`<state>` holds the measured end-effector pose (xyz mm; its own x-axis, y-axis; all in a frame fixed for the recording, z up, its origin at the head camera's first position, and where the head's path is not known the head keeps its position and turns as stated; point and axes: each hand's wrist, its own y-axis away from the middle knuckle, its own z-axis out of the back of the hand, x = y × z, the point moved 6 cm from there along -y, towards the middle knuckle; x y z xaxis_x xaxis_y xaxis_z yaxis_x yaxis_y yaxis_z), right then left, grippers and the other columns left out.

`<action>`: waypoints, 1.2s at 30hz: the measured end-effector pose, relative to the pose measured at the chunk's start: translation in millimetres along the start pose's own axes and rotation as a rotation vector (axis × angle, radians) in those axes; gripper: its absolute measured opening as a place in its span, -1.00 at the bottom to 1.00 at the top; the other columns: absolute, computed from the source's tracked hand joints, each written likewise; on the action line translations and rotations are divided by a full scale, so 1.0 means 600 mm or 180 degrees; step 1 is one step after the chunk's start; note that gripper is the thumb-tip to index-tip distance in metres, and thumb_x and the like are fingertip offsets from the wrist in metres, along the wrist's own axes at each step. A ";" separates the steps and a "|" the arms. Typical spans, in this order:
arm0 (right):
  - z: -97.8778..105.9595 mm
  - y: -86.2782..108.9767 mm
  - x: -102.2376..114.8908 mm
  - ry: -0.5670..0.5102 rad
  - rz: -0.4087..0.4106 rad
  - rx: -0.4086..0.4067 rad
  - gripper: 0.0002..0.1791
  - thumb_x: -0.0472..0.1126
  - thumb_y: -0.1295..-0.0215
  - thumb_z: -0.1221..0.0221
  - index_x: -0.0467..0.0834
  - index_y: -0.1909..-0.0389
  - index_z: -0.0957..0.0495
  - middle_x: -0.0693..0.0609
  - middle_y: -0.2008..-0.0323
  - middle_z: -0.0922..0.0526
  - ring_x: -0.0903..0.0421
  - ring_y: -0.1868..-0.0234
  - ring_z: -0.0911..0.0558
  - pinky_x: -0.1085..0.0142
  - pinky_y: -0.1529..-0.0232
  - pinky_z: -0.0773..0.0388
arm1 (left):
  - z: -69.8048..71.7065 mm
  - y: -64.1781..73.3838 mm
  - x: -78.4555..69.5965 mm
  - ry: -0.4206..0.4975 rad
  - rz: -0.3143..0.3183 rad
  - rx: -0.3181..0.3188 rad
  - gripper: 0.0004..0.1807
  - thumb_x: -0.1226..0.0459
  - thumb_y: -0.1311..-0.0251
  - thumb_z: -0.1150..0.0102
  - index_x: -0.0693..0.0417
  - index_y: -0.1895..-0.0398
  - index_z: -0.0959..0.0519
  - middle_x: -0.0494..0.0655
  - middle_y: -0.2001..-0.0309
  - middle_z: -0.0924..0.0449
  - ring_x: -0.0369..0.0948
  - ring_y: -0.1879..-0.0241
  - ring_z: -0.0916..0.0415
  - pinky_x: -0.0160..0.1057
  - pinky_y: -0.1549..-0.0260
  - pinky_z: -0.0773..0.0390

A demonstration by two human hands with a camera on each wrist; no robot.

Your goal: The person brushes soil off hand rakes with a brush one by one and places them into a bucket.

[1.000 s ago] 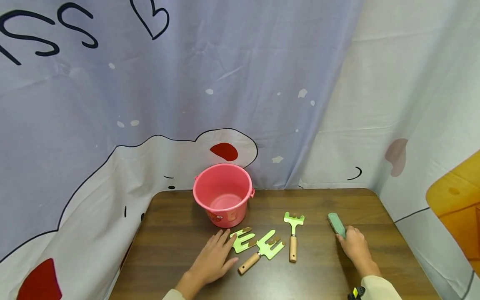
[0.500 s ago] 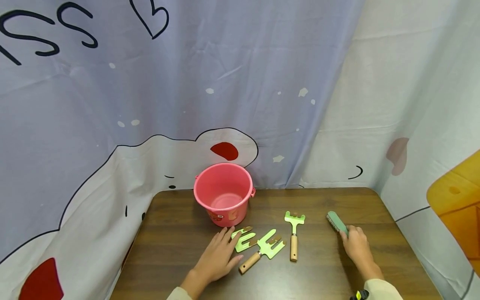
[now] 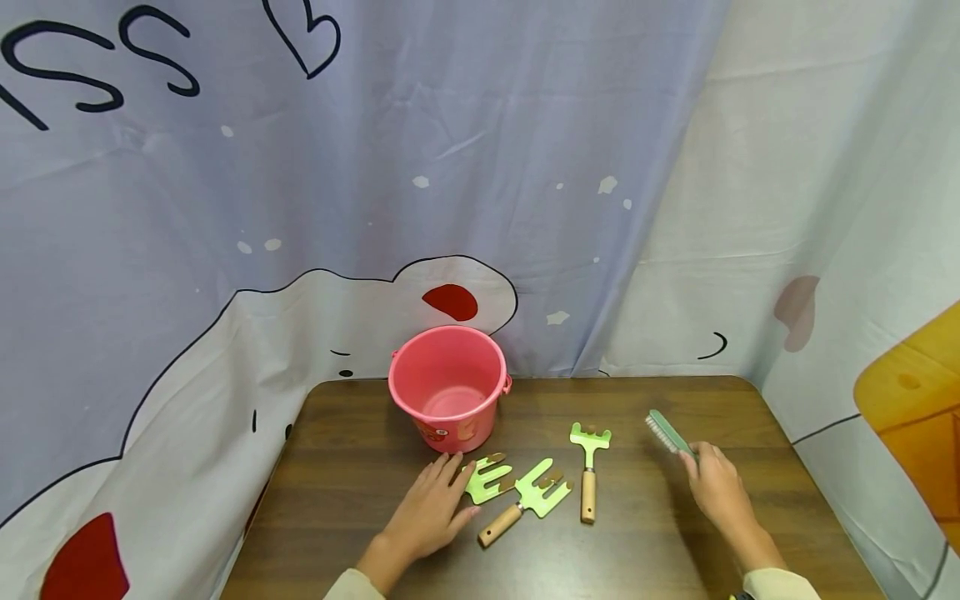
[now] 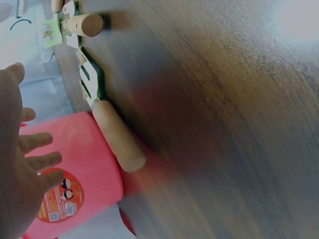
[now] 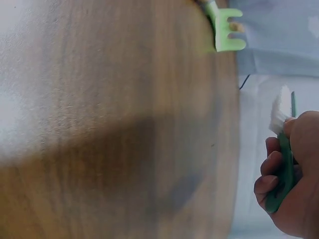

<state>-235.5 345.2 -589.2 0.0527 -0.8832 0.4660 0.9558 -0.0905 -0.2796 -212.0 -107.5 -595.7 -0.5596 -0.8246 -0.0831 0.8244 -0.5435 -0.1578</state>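
Observation:
My right hand [image 3: 722, 497] grips a green brush [image 3: 670, 433] by its handle, raised above the table. In the right wrist view, fingers wrap round the brush's green handle [image 5: 285, 184] and its white bristles stick out past the thumb. My left hand [image 3: 423, 510] is spread with loose, straight fingers over a green garden fork [image 3: 483, 485], covering its handle in the head view. In the left wrist view that wooden handle [image 4: 117, 137] lies apart from the fingers. Right of it lie a second green fork [image 3: 534, 493] and a small green rake [image 3: 588, 450], both with wooden handles.
A pink bucket [image 3: 442, 431] stands upright at the back left of the brown wooden table [image 3: 322, 483], just beyond my left hand. A printed curtain [image 3: 480, 167] hangs behind the table and along its sides.
My right hand has turned and lifted the brush, so its bristles now show and its head has swung slightly left. My left hand has barely shifted. Forks, rake and bucket stay put.

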 end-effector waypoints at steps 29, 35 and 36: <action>0.066 0.001 0.182 -0.0267 0.0688 -0.0346 -0.86 -0.37 -0.44 -0.19 -0.37 0.09 -0.58 -0.16 0.27 -0.68 0.05 0.35 -0.58 0.12 0.40 -0.54 | -0.052 0.021 0.064 0.0170 0.0432 -0.0098 -0.33 -0.06 -0.39 -0.20 0.22 -0.36 -0.46 0.24 -0.24 -0.52 0.16 -0.28 -0.47 0.14 -0.26 -0.48; 0.070 0.002 0.200 -0.0294 0.0721 -0.0289 -0.88 -0.37 -0.43 -0.19 -0.36 0.11 -0.57 -0.12 0.29 -0.67 0.09 0.35 -0.58 0.17 0.41 -0.56 | -0.062 0.017 0.060 0.0186 0.0468 -0.0123 -0.30 -0.06 -0.32 -0.27 0.25 -0.34 -0.47 0.25 -0.22 -0.53 0.16 -0.25 -0.49 0.14 -0.21 -0.52; 0.070 0.002 0.202 -0.0294 0.0723 -0.0278 -0.88 -0.37 -0.43 -0.20 -0.35 0.11 -0.57 -0.11 0.30 -0.67 0.09 0.35 -0.58 0.17 0.41 -0.56 | -0.063 0.016 0.059 0.0180 0.0472 -0.0135 -0.30 -0.06 -0.31 -0.28 0.25 -0.33 -0.48 0.25 -0.21 -0.53 0.16 -0.24 -0.49 0.13 -0.20 -0.53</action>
<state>-216.0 257.7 -497.9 0.2930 -0.8401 0.4566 0.8881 0.0623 -0.4553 -227.3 -135.7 -637.5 -0.4370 -0.8844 -0.1638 0.8946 -0.4085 -0.1810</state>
